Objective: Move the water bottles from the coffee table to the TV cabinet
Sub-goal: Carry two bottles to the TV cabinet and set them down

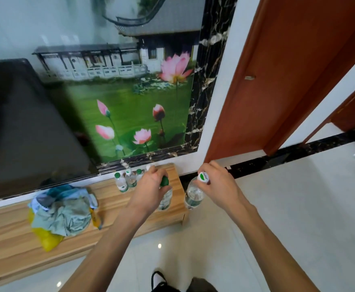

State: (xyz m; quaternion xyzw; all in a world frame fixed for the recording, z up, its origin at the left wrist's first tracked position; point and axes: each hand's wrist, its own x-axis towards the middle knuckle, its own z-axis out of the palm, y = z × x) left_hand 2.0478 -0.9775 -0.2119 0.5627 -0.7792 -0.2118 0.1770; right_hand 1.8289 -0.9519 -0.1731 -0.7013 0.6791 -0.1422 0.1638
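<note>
My left hand (pixel 150 189) grips the neck of a clear water bottle with a green cap (pixel 165 199), held upright over the right end of the wooden TV cabinet (pixel 130 216). My right hand (pixel 219 182) holds a second clear bottle with a white, green-marked cap (pixel 193 197) by its top, just past the cabinet's right edge, above the floor. Several small green-capped bottles (pixel 128 181) stand in a group at the cabinet's back right, close to the wall.
A pile of grey-blue cloth over a yellow bag (pixel 60 209) lies on the cabinet left of the bottles. A black TV (pixel 25 133) stands behind at the left. A brown door frame (pixel 277 81) rises at the right over glossy pale floor tiles (pixel 298 207).
</note>
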